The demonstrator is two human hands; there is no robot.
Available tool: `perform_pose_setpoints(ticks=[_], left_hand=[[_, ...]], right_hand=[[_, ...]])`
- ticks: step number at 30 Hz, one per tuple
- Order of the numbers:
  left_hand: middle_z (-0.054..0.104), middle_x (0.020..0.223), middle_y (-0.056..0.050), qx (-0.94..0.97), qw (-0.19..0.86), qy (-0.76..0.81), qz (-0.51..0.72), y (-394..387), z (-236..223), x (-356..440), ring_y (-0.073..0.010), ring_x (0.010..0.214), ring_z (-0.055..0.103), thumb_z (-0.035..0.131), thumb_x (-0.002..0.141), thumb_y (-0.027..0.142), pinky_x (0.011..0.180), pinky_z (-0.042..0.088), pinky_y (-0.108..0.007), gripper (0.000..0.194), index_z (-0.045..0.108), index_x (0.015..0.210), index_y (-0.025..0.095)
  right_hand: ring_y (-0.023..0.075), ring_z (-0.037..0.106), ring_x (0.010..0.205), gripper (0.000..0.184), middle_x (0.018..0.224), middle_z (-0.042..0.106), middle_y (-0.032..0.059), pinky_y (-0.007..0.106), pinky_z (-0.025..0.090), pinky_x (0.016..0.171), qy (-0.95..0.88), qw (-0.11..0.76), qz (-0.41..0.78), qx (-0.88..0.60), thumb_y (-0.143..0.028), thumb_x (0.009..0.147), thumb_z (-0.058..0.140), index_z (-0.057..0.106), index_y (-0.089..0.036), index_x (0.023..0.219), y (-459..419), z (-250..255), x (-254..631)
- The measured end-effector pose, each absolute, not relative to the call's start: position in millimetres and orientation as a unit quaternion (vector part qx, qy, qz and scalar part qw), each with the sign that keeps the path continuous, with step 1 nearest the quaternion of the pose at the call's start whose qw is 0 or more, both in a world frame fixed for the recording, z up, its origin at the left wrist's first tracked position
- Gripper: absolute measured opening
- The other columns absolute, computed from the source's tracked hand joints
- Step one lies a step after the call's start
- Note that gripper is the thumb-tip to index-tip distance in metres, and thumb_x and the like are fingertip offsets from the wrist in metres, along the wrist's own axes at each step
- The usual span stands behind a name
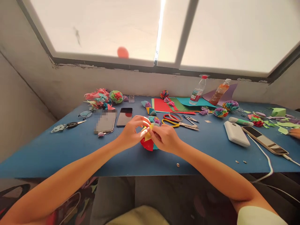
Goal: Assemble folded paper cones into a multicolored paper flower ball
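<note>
Pinching a yellow paper (147,136), the left hand (132,131) and right hand (166,137) meet over the blue table (77,162). On each, thumb and forefinger draw together at the paper; the left's arch leaves a rounded gap behind the tips, while the right's other fingers curl inward. The step in hand looks like folding or fitting this piece. The next move probably calls for a light, steady grip, since thin paper creases easily.

Just below the fingertips sits a smooth, curved red piece (147,145), with blue showing beside it. A ruffled, many-coloured paper bloom (153,119) shows just beyond the fingers; whether it joins the pieces, I cannot tell. Right of that bloom lie metal scissors (190,126) with glossy yellow handles, and farther beyond the fingertips, flat red sheets (161,104).
</note>
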State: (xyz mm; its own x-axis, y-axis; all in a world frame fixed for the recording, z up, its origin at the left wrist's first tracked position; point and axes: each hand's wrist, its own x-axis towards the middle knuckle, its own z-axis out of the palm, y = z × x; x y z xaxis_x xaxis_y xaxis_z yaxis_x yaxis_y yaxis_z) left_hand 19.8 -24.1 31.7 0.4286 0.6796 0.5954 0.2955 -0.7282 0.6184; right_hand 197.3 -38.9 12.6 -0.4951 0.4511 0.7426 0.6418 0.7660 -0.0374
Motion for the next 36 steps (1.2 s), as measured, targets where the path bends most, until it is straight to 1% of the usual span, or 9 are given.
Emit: perform_pose_setpoints(ticks=[4, 8, 14, 20, 24, 29, 32, 34, 36], left_hand=[[0.064, 0.088, -0.006, 0.819, 0.216, 0.299, 0.439, -24, 32, 20, -0.0183, 0.092, 0.055, 0.056, 0.080, 0.019, 0.081, 0.045, -0.033, 0.009, 0.064, 0.075, 0.018], [0.065, 0.087, -0.006, 0.821, 0.212, 0.290, 0.443, -25, 32, 21, -0.0181, 0.090, 0.055, 0.057, 0.080, 0.018, 0.080, 0.045, -0.032, 0.008, 0.063, 0.075, 0.018], [0.065, 0.088, -0.005, 0.822, 0.211, 0.291, 0.441, -24, 31, 21, -0.0177, 0.090, 0.054, 0.056, 0.079, 0.017, 0.078, 0.045, -0.031, 0.008, 0.062, 0.074, 0.019], [0.064, 0.090, -0.005, 0.818, 0.215, 0.311, 0.433, -24, 34, 21, -0.0179, 0.093, 0.055, 0.055, 0.080, 0.019, 0.080, 0.045, -0.032, 0.008, 0.061, 0.074, 0.019], [0.064, 0.089, -0.005, 0.810, 0.223, 0.334, 0.428, -24, 35, 23, -0.0185, 0.093, 0.055, 0.054, 0.080, 0.023, 0.079, 0.045, -0.032, 0.009, 0.059, 0.075, 0.019], [0.063, 0.092, -0.007, 0.792, 0.261, 0.358, 0.420, -20, 32, 23, -0.0192, 0.092, 0.056, 0.054, 0.079, 0.026, 0.075, 0.046, -0.032, 0.011, 0.059, 0.073, 0.019], [0.063, 0.094, -0.007, 0.782, 0.285, 0.365, 0.418, -15, 29, 21, -0.0197, 0.093, 0.056, 0.056, 0.077, 0.028, 0.072, 0.047, -0.031, 0.012, 0.061, 0.073, 0.018], [0.062, 0.094, -0.007, 0.777, 0.295, 0.365, 0.419, -13, 27, 20, -0.0197, 0.092, 0.057, 0.056, 0.077, 0.029, 0.072, 0.047, -0.031, 0.012, 0.061, 0.073, 0.018], [0.061, 0.093, -0.007, 0.777, 0.302, 0.362, 0.418, -11, 25, 19, -0.0193, 0.092, 0.057, 0.056, 0.077, 0.029, 0.074, 0.047, -0.032, 0.013, 0.061, 0.074, 0.018]], right_hand=[[0.0085, 0.029, 0.044, 0.016, 0.050, 0.042, -0.0072, 0.024, 0.027, 0.054, -0.850, 0.402, -0.119, -0.318, -0.017, 0.084, 0.043, 0.040, -0.020, 0.069, -38, 13, 197], [0.0078, 0.034, 0.047, 0.008, 0.055, 0.047, -0.0067, 0.022, 0.031, 0.055, -0.847, 0.418, -0.098, -0.315, -0.015, 0.081, 0.045, 0.045, -0.020, 0.074, -40, 14, 197], [0.0069, 0.036, 0.048, 0.008, 0.054, 0.045, -0.0067, 0.019, 0.031, 0.052, -0.840, 0.427, -0.046, -0.330, -0.015, 0.078, 0.046, 0.047, -0.020, 0.072, -40, 13, 197], [0.0067, 0.036, 0.048, 0.008, 0.053, 0.044, -0.0065, 0.019, 0.032, 0.052, -0.829, 0.441, -0.054, -0.339, -0.015, 0.075, 0.048, 0.046, -0.020, 0.069, -38, 14, 199], [0.0063, 0.036, 0.048, 0.009, 0.053, 0.045, -0.0061, 0.019, 0.032, 0.051, -0.820, 0.443, -0.037, -0.360, -0.017, 0.073, 0.049, 0.044, -0.020, 0.067, -35, 18, 203], [0.0062, 0.037, 0.047, 0.007, 0.052, 0.044, -0.0064, 0.019, 0.031, 0.050, -0.796, 0.456, -0.027, -0.398, -0.018, 0.071, 0.048, 0.044, -0.020, 0.066, -24, 23, 212], [0.0059, 0.036, 0.047, 0.005, 0.053, 0.043, -0.0068, 0.019, 0.030, 0.050, -0.792, 0.455, 0.006, -0.407, -0.020, 0.074, 0.047, 0.046, -0.020, 0.069, -16, 28, 221], [0.0060, 0.035, 0.047, 0.010, 0.054, 0.042, -0.0068, 0.020, 0.029, 0.050, -0.813, 0.424, 0.043, -0.397, -0.027, 0.080, 0.048, 0.047, -0.019, 0.073, -15, 30, 223], [0.0064, 0.037, 0.049, 0.018, 0.056, 0.043, -0.0062, 0.020, 0.028, 0.050, -0.839, 0.384, 0.052, -0.381, -0.035, 0.083, 0.051, 0.049, -0.019, 0.075, -16, 31, 222]])
